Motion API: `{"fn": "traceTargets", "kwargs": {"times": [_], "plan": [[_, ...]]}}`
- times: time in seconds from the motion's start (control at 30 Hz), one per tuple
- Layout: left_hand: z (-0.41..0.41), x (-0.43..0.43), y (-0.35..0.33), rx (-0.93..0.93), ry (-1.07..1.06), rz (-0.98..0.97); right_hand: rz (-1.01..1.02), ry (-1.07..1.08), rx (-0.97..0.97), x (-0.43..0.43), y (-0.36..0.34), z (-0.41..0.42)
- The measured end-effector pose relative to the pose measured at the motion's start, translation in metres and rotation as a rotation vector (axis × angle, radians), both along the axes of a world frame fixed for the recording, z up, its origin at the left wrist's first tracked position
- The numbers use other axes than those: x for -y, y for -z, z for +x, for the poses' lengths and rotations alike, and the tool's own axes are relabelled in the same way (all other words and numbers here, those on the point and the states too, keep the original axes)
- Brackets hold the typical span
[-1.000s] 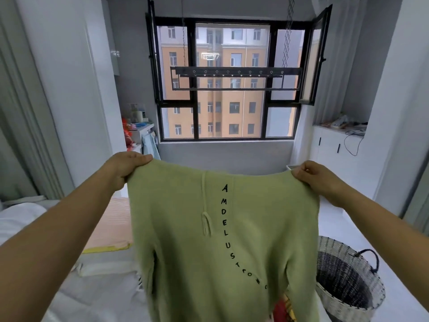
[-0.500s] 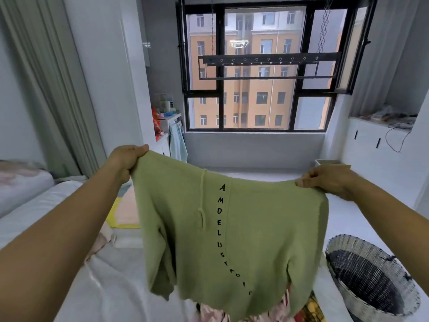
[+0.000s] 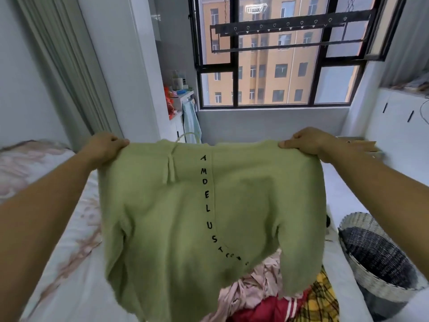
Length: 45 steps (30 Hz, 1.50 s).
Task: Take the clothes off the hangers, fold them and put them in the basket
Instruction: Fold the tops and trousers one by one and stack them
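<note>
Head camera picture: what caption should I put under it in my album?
Left hand and right hand hold a green sweater spread out over the bed, basket nearby.

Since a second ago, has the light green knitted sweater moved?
Yes, the sweater went left toward the bed: its edge now clears the woven basket, and the left hand and right hand sit further left under the black window frame.

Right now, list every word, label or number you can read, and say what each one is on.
"A M D E L U S T": black letters running down the green sweater, which the left hand and right hand hold up by its top edge.
The smaller letters after the T, same sweater: too blurred to read.
Items on the shelf by the window: too small to read.
Basket: no text visible.
</note>
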<state>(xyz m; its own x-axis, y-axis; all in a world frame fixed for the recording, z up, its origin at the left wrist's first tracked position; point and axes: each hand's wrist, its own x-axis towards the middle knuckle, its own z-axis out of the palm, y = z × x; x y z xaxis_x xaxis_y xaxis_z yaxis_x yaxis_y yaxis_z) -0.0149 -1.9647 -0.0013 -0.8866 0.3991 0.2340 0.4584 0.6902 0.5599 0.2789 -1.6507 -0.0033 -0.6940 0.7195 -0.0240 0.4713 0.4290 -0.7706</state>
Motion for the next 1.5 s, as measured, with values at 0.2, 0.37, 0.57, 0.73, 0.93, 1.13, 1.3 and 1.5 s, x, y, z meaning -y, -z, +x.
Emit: {"fn": "traceTargets", "kwargs": {"times": [0.2, 0.37, 0.57, 0.73, 0.93, 1.13, 1.3, 1.5], "plan": [[0.000, 0.037, 0.027, 0.147, -0.074, -0.018, -0.160, -0.090, 0.042, 0.014, 0.034, -0.024], [-0.015, 0.085, 0.062, 0.422, -0.060, -0.109, -0.203, -0.257, 0.236, 0.026, 0.056, -0.052], [-0.052, 0.087, 0.108, 0.471, -0.038, -0.271, -0.002, -0.216, 0.425, 0.039, 0.090, -0.116], [-0.136, 0.084, 0.147, 0.509, 0.045, -0.263, 0.048, -0.242, 0.613, 0.051, 0.130, -0.204], [-0.261, 0.075, 0.172, 0.483, -0.080, 0.001, -0.030, -0.010, 0.276, 0.040, 0.152, -0.310], [-0.352, 0.069, 0.127, 0.301, -0.111, 0.243, -0.031, -0.016, -0.034, 0.033, 0.112, -0.391], [-0.365, 0.086, 0.118, 0.250, -0.083, 0.405, -0.022, -0.082, -0.075, 0.042, 0.110, -0.415], [-0.321, 0.134, 0.235, 0.528, -0.071, 0.220, -0.015, -0.212, 0.249, 0.067, 0.240, -0.393]]}}
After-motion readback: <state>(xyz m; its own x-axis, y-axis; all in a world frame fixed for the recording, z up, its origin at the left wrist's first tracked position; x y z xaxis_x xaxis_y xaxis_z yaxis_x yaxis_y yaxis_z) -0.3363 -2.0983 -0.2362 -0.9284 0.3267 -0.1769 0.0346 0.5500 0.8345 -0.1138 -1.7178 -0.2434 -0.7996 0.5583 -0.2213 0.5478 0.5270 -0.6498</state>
